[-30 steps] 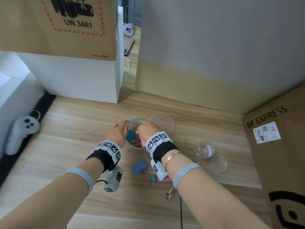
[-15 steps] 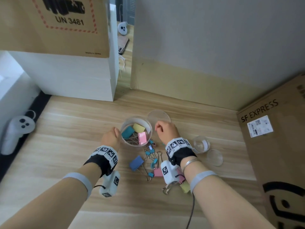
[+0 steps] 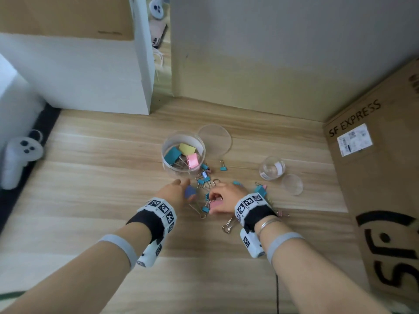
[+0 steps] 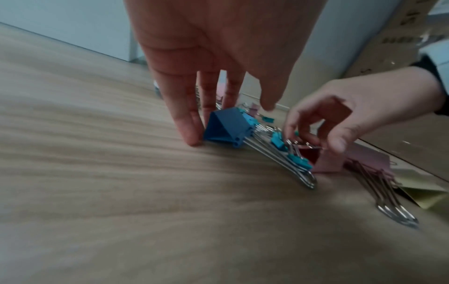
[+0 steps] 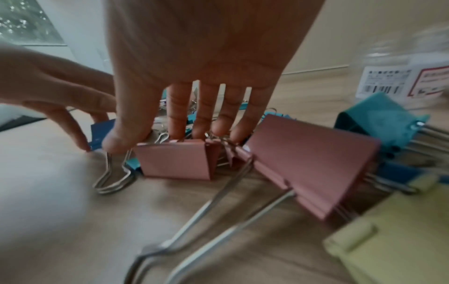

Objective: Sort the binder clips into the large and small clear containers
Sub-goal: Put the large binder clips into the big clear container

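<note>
The large clear container (image 3: 169, 166) stands open with a teal, a yellow and a pink clip inside. The small clear container (image 3: 272, 171) lies to its right. Loose clips lie between them and me. My left hand (image 3: 181, 185) reaches down with straight fingers (image 4: 189, 132) that touch a large blue binder clip (image 4: 228, 126); its thumb stays clear of it. My right hand (image 5: 148, 138) curls over a pink binder clip (image 5: 175, 159), thumb on its left end and fingers behind its top edge. Several small teal clips (image 4: 298, 159) are tangled between the two.
Beside each container lies its round lid, the large lid (image 3: 215, 139) and the small lid (image 3: 292, 184). Under my right wrist sit a bigger pink clip (image 5: 311, 169), a teal clip (image 5: 379, 123) and a yellow clip (image 5: 393, 240). A cardboard box (image 3: 374, 177) stands at the right, a white controller (image 3: 20, 155) at the left.
Both hands have drawn back from the large container to the clip pile. The left now touches the blue clip and the right closes on the pink one.
</note>
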